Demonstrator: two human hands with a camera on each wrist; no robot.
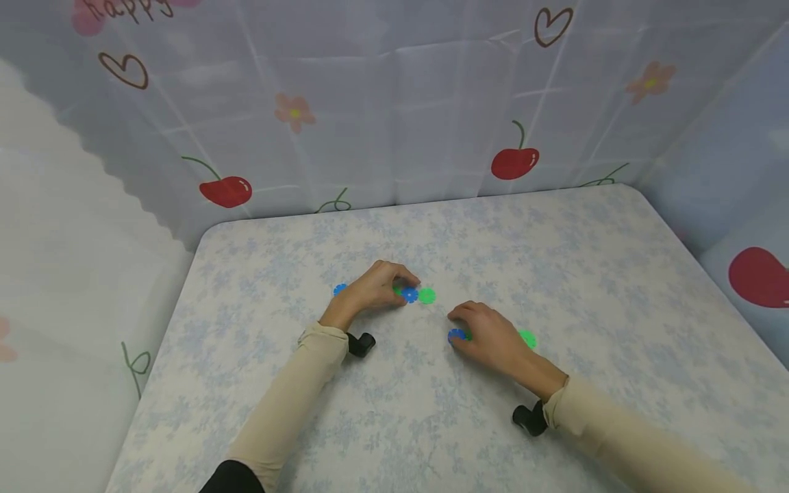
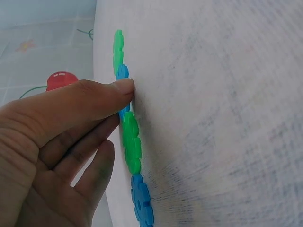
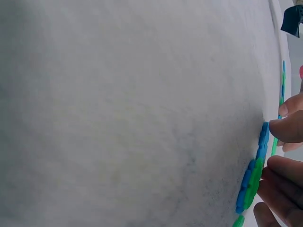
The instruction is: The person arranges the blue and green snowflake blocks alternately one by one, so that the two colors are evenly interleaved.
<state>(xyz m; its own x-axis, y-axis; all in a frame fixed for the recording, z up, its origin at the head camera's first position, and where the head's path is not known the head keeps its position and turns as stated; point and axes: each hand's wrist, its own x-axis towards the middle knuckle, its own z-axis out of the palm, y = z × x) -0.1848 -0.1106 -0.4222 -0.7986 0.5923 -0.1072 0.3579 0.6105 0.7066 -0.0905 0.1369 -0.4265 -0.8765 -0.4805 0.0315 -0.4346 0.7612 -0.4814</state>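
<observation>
Left grip (image 1: 372, 284) pinches blue disc (image 1: 409, 295); right grip (image 1: 490, 337) at nearer blue disc (image 1: 455, 335).

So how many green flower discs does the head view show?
4: by the left hand, one uncovered green flower disc and one partly covered; by the right hand, one partly covered at its left and another at its right. Hands may hide more.

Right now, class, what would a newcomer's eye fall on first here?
First, probably, the left hand pinching a blue disc in a row of blue and green discs, with the right hand at another group, nearer the camera. Next, the red cherries printed on the pale backdrop behind the table.
</observation>
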